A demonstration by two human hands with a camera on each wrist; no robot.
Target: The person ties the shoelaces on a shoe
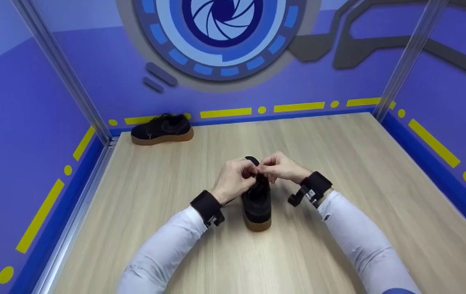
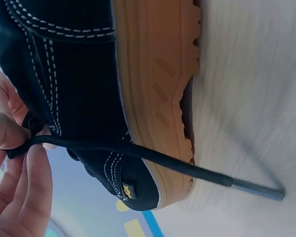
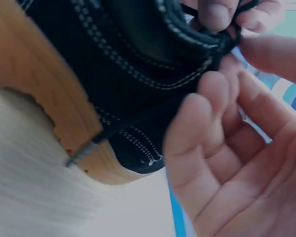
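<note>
A black shoe [image 1: 257,204] with a tan sole stands upright on the table, its heel towards me. Over its lacing, my left hand [image 1: 235,179] pinches the black shoelace [image 2: 113,148] between thumb and fingers. One lace end runs from that pinch across the shoe's side, its tip [image 2: 259,189] hanging over the tabletop. From the other side my right hand [image 1: 284,167] pinches the lace at the top of the shoe, close to the left fingertips. Another lace end [image 3: 133,117] hangs down along the shoe in the right wrist view. The fingers partly hide the lacing.
A second black shoe [image 1: 163,130] with a tan sole sits at the table's back left corner, side-on. Blue-purple panels [image 1: 233,98] enclose the wooden table [image 1: 318,253] at the back and both sides, joined by metal corner posts [image 1: 69,77].
</note>
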